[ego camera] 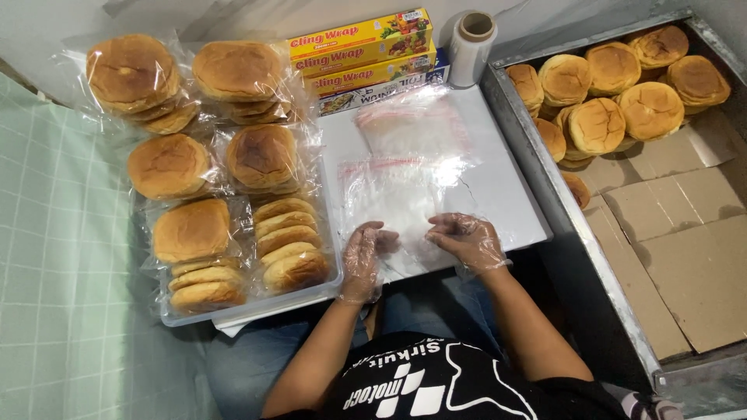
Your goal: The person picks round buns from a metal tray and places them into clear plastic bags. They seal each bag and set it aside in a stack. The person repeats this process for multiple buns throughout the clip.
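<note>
1. The gloved left hand (362, 260) and gloved right hand (467, 239) both pinch the near edge of a clear, red-striped plastic zip bag (389, 194) lying just beyond them.
2. Farther beyond the hands lie long yellow cardboard boxes (359, 48).

Two gloved hands, left (362, 260) and right (467, 239). Six bagged bun packs (226, 171) in one white tray (257, 309). Three wrap boxes (362, 54), one film roll (471, 47), two zip-bag piles (405, 163). About ten loose buns (615, 89) in one metal bin (537, 148).
</note>
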